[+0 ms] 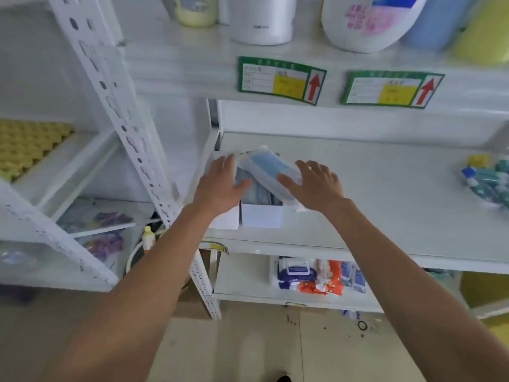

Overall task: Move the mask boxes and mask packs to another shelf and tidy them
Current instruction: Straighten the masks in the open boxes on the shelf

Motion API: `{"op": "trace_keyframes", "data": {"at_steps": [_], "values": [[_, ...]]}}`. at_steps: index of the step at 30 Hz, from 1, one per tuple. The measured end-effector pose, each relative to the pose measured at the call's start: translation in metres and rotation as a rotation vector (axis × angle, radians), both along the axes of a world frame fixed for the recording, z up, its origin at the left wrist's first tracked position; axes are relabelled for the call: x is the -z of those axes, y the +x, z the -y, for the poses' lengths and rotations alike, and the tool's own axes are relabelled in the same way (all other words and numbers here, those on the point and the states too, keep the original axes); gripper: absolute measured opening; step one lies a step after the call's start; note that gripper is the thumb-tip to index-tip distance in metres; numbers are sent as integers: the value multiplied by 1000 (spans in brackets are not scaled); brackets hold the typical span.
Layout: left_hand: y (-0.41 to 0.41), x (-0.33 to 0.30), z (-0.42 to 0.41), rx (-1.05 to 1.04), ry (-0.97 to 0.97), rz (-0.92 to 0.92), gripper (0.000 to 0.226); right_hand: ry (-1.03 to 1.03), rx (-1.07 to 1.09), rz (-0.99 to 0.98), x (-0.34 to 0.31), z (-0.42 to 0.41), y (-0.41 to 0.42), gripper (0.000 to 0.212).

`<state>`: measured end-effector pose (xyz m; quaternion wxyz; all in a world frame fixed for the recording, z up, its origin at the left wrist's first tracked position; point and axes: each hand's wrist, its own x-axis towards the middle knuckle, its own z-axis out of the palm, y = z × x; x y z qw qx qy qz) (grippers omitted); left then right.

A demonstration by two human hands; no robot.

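Observation:
Two white mask boxes stand side by side at the left end of the middle shelf (pixel 385 210): the left box (pixel 227 220) is mostly hidden under my wrist, and the right box (pixel 263 215) is open-topped with blue masks inside. A clear pack of blue masks (pixel 265 166) lies tilted on top of them. My left hand (pixel 220 188) rests flat at the pack's left side, fingers spread. My right hand (pixel 316 186) is at its right side, thumb touching the pack. Neither hand is closed around it.
Bottles and a white canister (pixel 261 20) stand on the upper shelf, above two green labels (pixel 281 79). A bag of small bottles (pixel 487 177) lies at the shelf's far right. Wet-wipe packs (pixel 311 277) sit on the lower shelf. A slanted white shelf post (pixel 132 139) stands to the left.

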<state>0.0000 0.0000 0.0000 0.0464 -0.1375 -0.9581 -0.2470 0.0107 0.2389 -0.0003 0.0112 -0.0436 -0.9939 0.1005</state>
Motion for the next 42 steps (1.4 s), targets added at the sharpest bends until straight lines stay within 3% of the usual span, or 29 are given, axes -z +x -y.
{"op": "trace_keyframes", "data": {"at_steps": [7,13,15,18,21,25,32,35,39,42], "values": [[-14,11,7,-50,0,182,43,-134,11,147,19,5,-36,60],[-18,26,13,-37,-103,138,54,-334,130,205,23,-2,-52,91],[-20,29,12,-32,-105,102,53,-408,161,218,25,-5,-55,88],[-21,35,13,-21,-102,49,52,-539,218,157,27,-19,-58,74],[-21,38,15,-17,-92,21,52,-645,427,-9,30,-49,-56,79],[-20,42,14,-37,-92,-19,52,-546,624,12,53,-76,-40,77],[-17,42,14,-56,-92,-72,51,-494,515,204,103,-34,-28,80],[-14,39,13,-98,-34,-105,49,-444,497,260,94,-24,-29,78],[-10,26,8,-140,-9,-199,43,-183,449,317,60,-38,-25,77],[-11,7,0,-156,3,-235,43,-310,399,183,29,-38,-31,62]]}}
